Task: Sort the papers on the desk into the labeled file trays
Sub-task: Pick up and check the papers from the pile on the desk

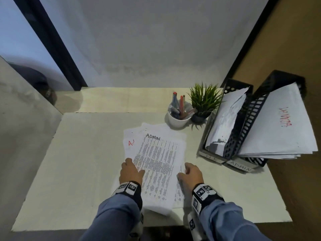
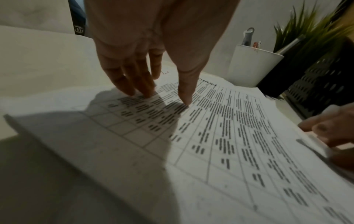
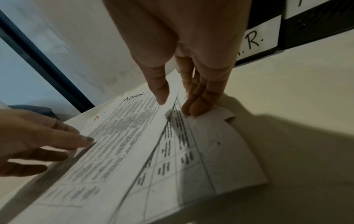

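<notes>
Papers sit mid-desk, ADMIN tray at 2 o'clock. My left grip presses flat-fingered, right grip pinches the top ADMIN sheet's edge. I'd peel just one, slowly.

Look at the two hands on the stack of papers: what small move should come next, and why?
Probably the right hand should lift the top sheet clear. Its thumb lies over the sheet's right edge with fingers beneath, so the edge is already raised off the stack. The left hand presses flat on the sheet's other side. The sheet reads ADMIN, matching the ADMIN tray.
</notes>
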The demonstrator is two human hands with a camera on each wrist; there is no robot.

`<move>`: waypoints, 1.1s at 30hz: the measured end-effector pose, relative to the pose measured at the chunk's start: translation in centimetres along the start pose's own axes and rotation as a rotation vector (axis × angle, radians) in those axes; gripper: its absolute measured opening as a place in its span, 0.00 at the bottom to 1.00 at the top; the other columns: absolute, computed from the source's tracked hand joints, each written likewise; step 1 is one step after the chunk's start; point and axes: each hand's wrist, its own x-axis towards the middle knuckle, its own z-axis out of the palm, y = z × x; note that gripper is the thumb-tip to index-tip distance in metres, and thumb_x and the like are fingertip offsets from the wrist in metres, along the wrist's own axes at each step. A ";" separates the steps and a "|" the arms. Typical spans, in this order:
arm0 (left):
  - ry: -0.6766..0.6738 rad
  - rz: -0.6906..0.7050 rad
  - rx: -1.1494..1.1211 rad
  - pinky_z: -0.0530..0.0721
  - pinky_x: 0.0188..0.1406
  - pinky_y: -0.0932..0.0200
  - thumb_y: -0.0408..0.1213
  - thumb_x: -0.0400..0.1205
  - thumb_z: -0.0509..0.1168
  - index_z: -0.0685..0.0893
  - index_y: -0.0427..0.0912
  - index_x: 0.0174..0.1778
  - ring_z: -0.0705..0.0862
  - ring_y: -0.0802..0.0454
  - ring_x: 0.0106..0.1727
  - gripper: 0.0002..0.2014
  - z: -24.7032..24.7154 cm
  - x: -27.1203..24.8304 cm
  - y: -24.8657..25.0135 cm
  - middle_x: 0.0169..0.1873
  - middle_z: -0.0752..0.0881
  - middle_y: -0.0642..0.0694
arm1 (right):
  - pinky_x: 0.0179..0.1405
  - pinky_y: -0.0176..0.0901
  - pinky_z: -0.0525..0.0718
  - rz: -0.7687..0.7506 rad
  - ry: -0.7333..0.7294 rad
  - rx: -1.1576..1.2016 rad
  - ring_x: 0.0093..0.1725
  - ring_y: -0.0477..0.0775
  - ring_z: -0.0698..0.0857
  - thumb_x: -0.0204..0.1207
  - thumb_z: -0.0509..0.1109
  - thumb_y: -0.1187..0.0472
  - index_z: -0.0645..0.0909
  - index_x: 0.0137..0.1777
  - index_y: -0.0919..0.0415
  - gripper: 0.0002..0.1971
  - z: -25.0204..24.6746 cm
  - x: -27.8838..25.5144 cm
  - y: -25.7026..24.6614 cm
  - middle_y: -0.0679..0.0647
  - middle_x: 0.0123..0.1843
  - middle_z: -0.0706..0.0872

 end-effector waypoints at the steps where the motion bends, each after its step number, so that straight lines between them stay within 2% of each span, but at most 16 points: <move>1: 0.000 -0.004 -0.001 0.77 0.64 0.44 0.42 0.75 0.72 0.67 0.38 0.70 0.75 0.38 0.66 0.31 -0.1 0.0 -0.3 0.66 0.74 0.37 | 0.30 0.39 0.66 0.014 -0.007 0.018 0.40 0.53 0.72 0.68 0.71 0.65 0.72 0.34 0.56 0.09 0.0 0.0 -0.1 0.50 0.33 0.69; 2: 0.015 -0.015 0.032 0.77 0.63 0.44 0.43 0.74 0.73 0.68 0.39 0.70 0.74 0.38 0.67 0.31 -0.1 -0.1 -0.7 0.66 0.75 0.38 | 0.36 0.39 0.70 0.017 -0.011 0.044 0.42 0.54 0.74 0.69 0.71 0.66 0.79 0.45 0.59 0.06 -0.1 -0.1 -0.1 0.51 0.36 0.72; 4: 0.056 -0.049 0.109 0.76 0.62 0.45 0.46 0.72 0.74 0.68 0.40 0.70 0.71 0.39 0.68 0.34 -0.5 0.0 -1.4 0.67 0.72 0.39 | 0.45 0.39 0.72 0.040 -0.022 0.073 0.46 0.53 0.76 0.70 0.72 0.66 0.77 0.63 0.65 0.21 -0.2 -0.1 -0.2 0.53 0.43 0.76; 7: 0.052 -0.072 0.060 0.76 0.61 0.45 0.44 0.71 0.75 0.68 0.40 0.69 0.75 0.38 0.65 0.34 -1.3 0.5 -2.4 0.65 0.75 0.39 | 0.49 0.40 0.75 0.064 -0.016 0.052 0.50 0.55 0.78 0.70 0.73 0.66 0.73 0.69 0.66 0.27 -0.1 0.0 -0.2 0.54 0.49 0.77; 9: 0.020 -0.057 -0.009 0.78 0.57 0.49 0.39 0.74 0.72 0.72 0.41 0.63 0.82 0.39 0.56 0.23 -2.0 0.8 -2.8 0.57 0.82 0.40 | 0.50 0.40 0.75 0.077 -0.011 0.056 0.51 0.56 0.79 0.69 0.73 0.66 0.72 0.70 0.66 0.29 -0.1 0.0 -0.2 0.55 0.50 0.77; 12: 0.026 -0.019 -0.078 0.78 0.42 0.57 0.34 0.79 0.64 0.80 0.40 0.53 0.83 0.43 0.44 0.08 -2.4 0.5 -3.5 0.49 0.85 0.40 | 0.49 0.39 0.74 0.103 0.003 0.091 0.50 0.55 0.79 0.69 0.73 0.66 0.74 0.68 0.65 0.26 0.0 0.2 -0.1 0.57 0.50 0.79; 14: 0.059 0.029 -0.064 0.80 0.43 0.55 0.36 0.79 0.63 0.81 0.40 0.48 0.82 0.43 0.46 0.05 -2.3 0.2 -3.8 0.49 0.82 0.41 | 0.48 0.39 0.75 0.113 0.003 0.097 0.52 0.56 0.80 0.69 0.73 0.65 0.75 0.67 0.65 0.25 0.0 0.4 -0.1 0.57 0.53 0.81; 17: 0.045 0.022 -0.156 0.78 0.47 0.54 0.41 0.73 0.73 0.74 0.40 0.53 0.80 0.42 0.50 0.19 -2.1 -0.3 -4.0 0.49 0.76 0.44 | 0.47 0.38 0.73 0.128 0.005 0.121 0.49 0.53 0.78 0.69 0.72 0.64 0.77 0.64 0.63 0.22 0.2 0.7 0.1 0.56 0.53 0.81; 19: 0.014 -0.038 -0.257 0.77 0.45 0.55 0.37 0.70 0.76 0.71 0.40 0.53 0.80 0.43 0.45 0.22 -2.2 -0.4 -3.8 0.44 0.78 0.44 | 0.44 0.38 0.73 0.143 0.025 0.155 0.45 0.53 0.78 0.68 0.73 0.64 0.79 0.57 0.62 0.17 0.4 0.8 0.4 0.55 0.49 0.80; 21: 0.013 -0.037 -0.274 0.77 0.41 0.58 0.33 0.72 0.74 0.73 0.40 0.46 0.78 0.45 0.39 0.15 -2.3 -0.5 -3.7 0.39 0.78 0.45 | 0.35 0.37 0.74 0.156 0.050 0.187 0.37 0.53 0.77 0.67 0.74 0.64 0.79 0.47 0.63 0.10 0.5 0.8 0.6 0.55 0.41 0.80; 23: 0.030 0.040 -0.270 0.73 0.38 0.60 0.30 0.74 0.72 0.75 0.41 0.39 0.76 0.48 0.37 0.10 -2.5 -0.7 -3.7 0.36 0.77 0.46 | 0.27 0.36 0.72 0.157 0.062 0.224 0.29 0.50 0.74 0.66 0.76 0.63 0.76 0.38 0.62 0.09 0.6 0.9 0.7 0.54 0.32 0.78; 26: -0.009 0.163 -0.363 0.77 0.44 0.59 0.28 0.78 0.68 0.83 0.41 0.44 0.80 0.49 0.41 0.04 -2.9 -1.2 -3.8 0.38 0.82 0.49 | 0.22 0.34 0.71 0.142 0.085 0.268 0.26 0.50 0.73 0.67 0.76 0.63 0.74 0.34 0.62 0.12 0.4 0.7 0.5 0.55 0.29 0.77; 28: -0.038 0.230 -0.361 0.77 0.32 0.61 0.29 0.81 0.64 0.85 0.48 0.39 0.79 0.50 0.30 0.10 -2.9 -1.2 -4.1 0.28 0.82 0.50 | 0.23 0.34 0.73 0.129 0.103 0.288 0.28 0.51 0.75 0.67 0.77 0.62 0.77 0.36 0.63 0.10 0.3 0.8 0.4 0.56 0.31 0.80; 30: -0.031 0.257 -0.358 0.77 0.29 0.63 0.29 0.82 0.62 0.89 0.48 0.50 0.80 0.51 0.28 0.12 -3.0 -1.2 -4.5 0.27 0.84 0.50 | 0.29 0.39 0.81 0.151 0.099 0.290 0.32 0.53 0.79 0.65 0.78 0.62 0.81 0.38 0.66 0.10 0.1 1.3 0.4 0.56 0.32 0.83; 31: -0.016 0.260 -0.372 0.79 0.32 0.64 0.29 0.83 0.61 0.87 0.47 0.58 0.83 0.49 0.32 0.14 -2.9 -1.3 -4.7 0.32 0.87 0.50 | 0.36 0.44 0.85 0.164 0.084 0.286 0.34 0.55 0.81 0.63 0.79 0.61 0.82 0.39 0.65 0.10 0.1 1.8 0.7 0.56 0.34 0.84; 33: 0.033 0.258 -0.475 0.78 0.45 0.71 0.27 0.83 0.60 0.83 0.46 0.65 0.86 0.50 0.47 0.17 -3.0 -1.6 -4.8 0.48 0.87 0.52 | 0.51 0.52 0.87 0.186 0.033 0.267 0.41 0.57 0.84 0.60 0.81 0.59 0.83 0.39 0.61 0.11 0.0 2.4 1.1 0.57 0.39 0.86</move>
